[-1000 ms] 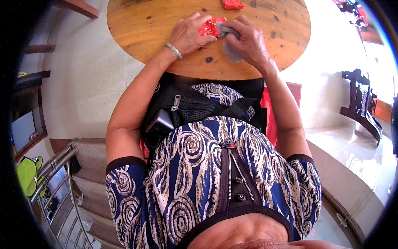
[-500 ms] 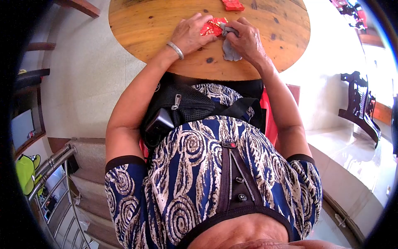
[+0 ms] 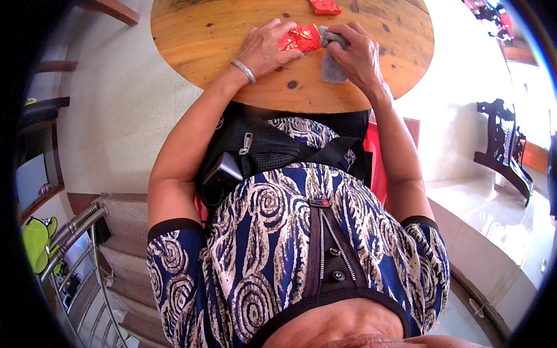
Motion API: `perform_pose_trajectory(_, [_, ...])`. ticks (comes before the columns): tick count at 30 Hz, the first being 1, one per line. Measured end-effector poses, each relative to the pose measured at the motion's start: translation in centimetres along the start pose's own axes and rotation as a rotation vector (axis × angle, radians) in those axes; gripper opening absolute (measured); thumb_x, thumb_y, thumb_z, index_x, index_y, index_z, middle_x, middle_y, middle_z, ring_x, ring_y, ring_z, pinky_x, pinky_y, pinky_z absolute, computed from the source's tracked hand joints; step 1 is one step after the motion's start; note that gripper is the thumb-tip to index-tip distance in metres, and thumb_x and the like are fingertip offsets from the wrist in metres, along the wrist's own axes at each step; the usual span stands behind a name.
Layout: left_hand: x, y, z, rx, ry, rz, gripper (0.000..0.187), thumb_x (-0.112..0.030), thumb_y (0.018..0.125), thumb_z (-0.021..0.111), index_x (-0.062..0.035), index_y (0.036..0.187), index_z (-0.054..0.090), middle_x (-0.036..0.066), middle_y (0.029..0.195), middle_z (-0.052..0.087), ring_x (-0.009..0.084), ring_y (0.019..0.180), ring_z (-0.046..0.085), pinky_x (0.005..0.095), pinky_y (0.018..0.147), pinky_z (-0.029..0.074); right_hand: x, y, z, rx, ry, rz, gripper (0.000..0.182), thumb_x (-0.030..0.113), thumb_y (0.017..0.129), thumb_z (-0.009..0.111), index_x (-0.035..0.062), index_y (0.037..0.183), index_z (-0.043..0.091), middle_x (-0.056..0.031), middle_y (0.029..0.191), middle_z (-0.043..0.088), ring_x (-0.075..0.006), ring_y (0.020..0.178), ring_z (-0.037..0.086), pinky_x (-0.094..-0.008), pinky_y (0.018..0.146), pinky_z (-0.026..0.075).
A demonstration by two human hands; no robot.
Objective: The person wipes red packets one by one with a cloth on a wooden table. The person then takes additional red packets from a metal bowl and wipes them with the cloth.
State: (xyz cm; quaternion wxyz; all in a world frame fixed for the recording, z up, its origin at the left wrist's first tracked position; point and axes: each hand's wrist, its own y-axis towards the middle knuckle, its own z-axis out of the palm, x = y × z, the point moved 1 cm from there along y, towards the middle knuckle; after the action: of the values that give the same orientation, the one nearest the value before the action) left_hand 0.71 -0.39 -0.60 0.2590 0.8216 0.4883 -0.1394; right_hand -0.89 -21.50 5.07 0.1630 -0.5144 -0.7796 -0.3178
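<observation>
On the round wooden table (image 3: 232, 29), my left hand (image 3: 266, 49) grips the left end of a red packet (image 3: 301, 38) with gold markings, thumb below and fingers above. My right hand (image 3: 357, 55) is closed on a grey cloth (image 3: 333, 68), part of which hangs down onto the wood. The bunched top of the cloth touches or nearly touches the packet's right edge. A second red packet (image 3: 325, 7) lies farther back on the table, touched by neither hand.
A black bag (image 3: 261, 148) with a dark device (image 3: 223, 174) rests on my lap under the table edge. Dark carved wooden furniture (image 3: 505, 148) stands at the right. A metal railing (image 3: 75, 226) and steps (image 3: 125, 232) are at the lower left.
My right hand has moved to the right with the grey cloth, uncovering more of the red packet. The left hand has stayed almost in place.
</observation>
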Motion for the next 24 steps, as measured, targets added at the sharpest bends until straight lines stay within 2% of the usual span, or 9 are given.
perform_pose_trajectory(5, [-0.2,0.0,-0.1,0.02,-0.011,-0.028,0.067,-0.051,0.075,0.071,-0.0126,0.128,0.055,0.026,0.126,0.054,0.0398,0.117,0.053,0.0443,0.099,0.042,0.7,0.0,1.7,-0.064,0.074,-0.136,0.024,0.012,0.078,0.062,0.0059,0.101,0.066,-0.016,0.09,0.058,-0.0371,0.084,0.062,-0.0436,0.075,0.051])
perform_pose_trajectory(7, [-0.1,0.1,-0.1,0.028,-0.026,-0.035,0.065,-0.049,0.076,0.071,-0.013,0.128,0.055,0.026,0.126,0.054,0.0403,0.114,0.054,0.0442,0.097,0.043,-0.3,-0.1,3.1,0.031,-0.008,-0.16,0.026,0.011,0.079,0.06,0.0057,0.105,0.064,-0.0171,0.091,0.056,-0.0386,0.086,0.061,-0.0452,0.076,0.05])
perform_pose_trajectory(9, [-0.1,0.3,-0.3,0.056,-0.047,-0.042,0.064,-0.048,0.077,0.071,-0.0131,0.128,0.055,0.026,0.126,0.054,0.0404,0.114,0.055,0.0441,0.097,0.044,-0.8,-0.2,3.4,0.018,-0.009,-0.178,0.027,0.009,0.08,0.058,0.005,0.106,0.062,-0.018,0.092,0.055,-0.0397,0.088,0.059,-0.0465,0.077,0.049])
perform_pose_trajectory(11, [-0.1,0.2,-0.2,0.085,-0.074,-0.05,0.063,-0.047,0.077,0.071,-0.0132,0.128,0.055,0.026,0.126,0.054,0.0404,0.113,0.055,0.044,0.096,0.044,-0.9,-0.1,3.3,0.048,-0.009,-0.141,0.025,0.009,0.079,0.058,0.0038,0.103,0.062,-0.0186,0.092,0.055,-0.04,0.087,0.059,-0.0467,0.077,0.049])
perform_pose_trajectory(13, [-0.2,0.0,0.0,-0.003,0.002,0.0,0.061,-0.045,0.078,0.071,-0.0133,0.128,0.056,0.026,0.125,0.055,0.0401,0.112,0.055,0.0441,0.096,0.044,-0.9,0.0,3.3,0.053,-0.025,-0.134,0.025,0.009,0.079,0.058,0.0036,0.103,0.063,-0.019,0.092,0.055,-0.0401,0.086,0.059,-0.0469,0.076,0.049])
perform_pose_trajectory(17, [-0.1,0.0,-0.1,-0.016,0.01,0.018,0.062,-0.046,0.077,0.071,-0.0127,0.127,0.056,0.027,0.122,0.056,0.0399,0.112,0.055,0.0442,0.097,0.044,-0.7,0.1,2.5,0.114,-0.048,-0.055,0.023,0.009,0.077,0.059,0.0034,0.099,0.064,-0.0194,0.09,0.055,-0.0407,0.084,0.059,-0.0475,0.077,0.049])
perform_pose_trajectory(20, [0.0,0.0,0.1,-0.02,0.005,0.033,0.063,-0.046,0.077,0.071,-0.012,0.128,0.055,0.027,0.122,0.056,0.0398,0.112,0.056,0.0435,0.096,0.045,-1.2,0.0,2.0,0.157,-0.086,-0.079,0.022,0.011,0.077,0.06,0.004,0.097,0.065,-0.0189,0.088,0.056,-0.0402,0.084,0.06,-0.0477,0.077,0.049])
perform_pose_trajectory(24, [0.1,0.1,0.2,-0.024,-0.004,0.032,0.064,-0.046,0.076,0.071,-0.0107,0.127,0.056,0.024,0.117,0.059,0.0388,0.106,0.058,0.0432,0.093,0.046,-1.4,-0.4,1.8,0.133,-0.132,-0.014,0.02,0.013,0.077,0.06,0.0044,0.094,0.066,-0.0183,0.087,0.057,-0.0394,0.084,0.06,-0.0476,0.076,0.049])
